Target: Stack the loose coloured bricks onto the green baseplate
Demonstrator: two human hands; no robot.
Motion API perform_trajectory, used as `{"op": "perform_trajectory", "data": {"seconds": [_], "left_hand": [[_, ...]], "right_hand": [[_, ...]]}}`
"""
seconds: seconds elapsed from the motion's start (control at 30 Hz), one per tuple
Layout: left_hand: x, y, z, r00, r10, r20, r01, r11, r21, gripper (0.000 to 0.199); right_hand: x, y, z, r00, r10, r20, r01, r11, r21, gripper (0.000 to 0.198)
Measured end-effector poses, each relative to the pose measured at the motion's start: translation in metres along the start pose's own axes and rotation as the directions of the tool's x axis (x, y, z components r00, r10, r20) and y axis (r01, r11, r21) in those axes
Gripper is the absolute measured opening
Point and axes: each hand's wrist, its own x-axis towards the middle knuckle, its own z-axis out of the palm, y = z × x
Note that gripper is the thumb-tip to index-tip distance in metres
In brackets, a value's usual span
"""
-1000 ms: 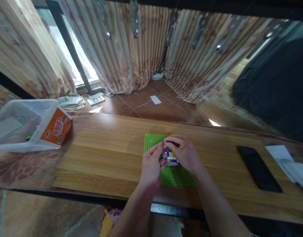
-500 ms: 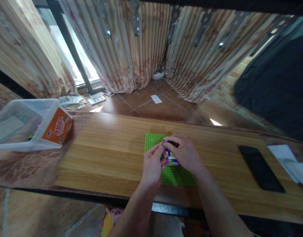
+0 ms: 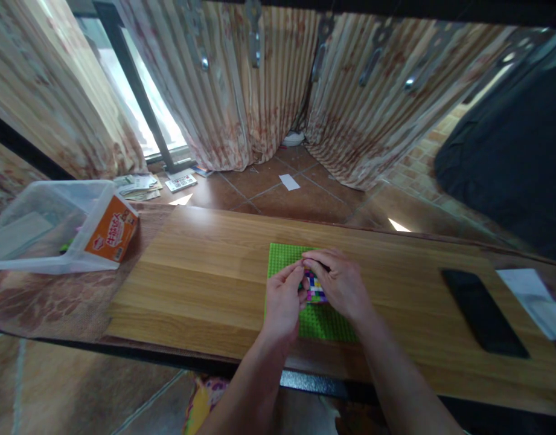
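A green studded baseplate [image 3: 325,323] lies on the wooden board. Over it is a small block of multicoloured toy bricks [image 3: 316,292], in purple, white, blue, yellow and green, partly covered by fingers. My left hand [image 3: 284,299] is closed at the block's left side, its thumb and fingers pressed together. My right hand [image 3: 341,281] curls around the block's top and right side. The fingertips of both hands meet at the block's upper left corner. Whether a loose brick is pinched there is hidden.
A clear plastic bin [image 3: 73,264] with an orange label stands at the left, with a few items inside. To the right, a black phone-like slab [image 3: 483,311] lies on the wooden board [image 3: 191,272], near white papers [image 3: 526,287]. Curtains [image 3: 268,90] hang beyond the table.
My right hand's fingers have shifted slightly over the brick block and cover more of its top. The whole view has moved a little. Both hands stay at the block.
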Motion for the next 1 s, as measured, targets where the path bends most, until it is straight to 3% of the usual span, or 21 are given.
{"op": "perform_trajectory", "data": {"seconds": [0.37,0.6,0.73,0.83,1.0], "left_hand": [[0.0,0.0,0.0,0.999,-0.03,-0.011,0.03,0.999,-0.033,0.032],[-0.002,0.001,-0.001,0.997,-0.071,-0.022,0.067,0.984,-0.168,0.027],[-0.001,0.006,-0.003,0.991,-0.131,0.012,0.125,0.913,-0.388,0.017],[0.0,0.013,-0.003,0.981,-0.194,0.012,0.17,0.826,-0.537,0.019],[-0.005,0.026,-0.001,0.963,-0.266,0.04,0.222,0.703,-0.676,0.031]], "right_hand": [[-0.003,0.008,0.0,0.98,0.182,-0.077,-0.167,0.972,0.162,0.022],[-0.003,0.008,-0.005,0.925,0.292,-0.241,-0.22,0.933,0.285,0.022],[-0.008,-0.019,-0.016,0.949,0.146,-0.281,-0.097,0.979,0.18,0.019],[-0.012,-0.048,-0.014,0.995,-0.026,-0.095,0.039,0.991,0.129,0.018],[-0.013,-0.073,0.004,0.971,-0.237,0.041,0.235,0.971,0.043,0.018]]}}
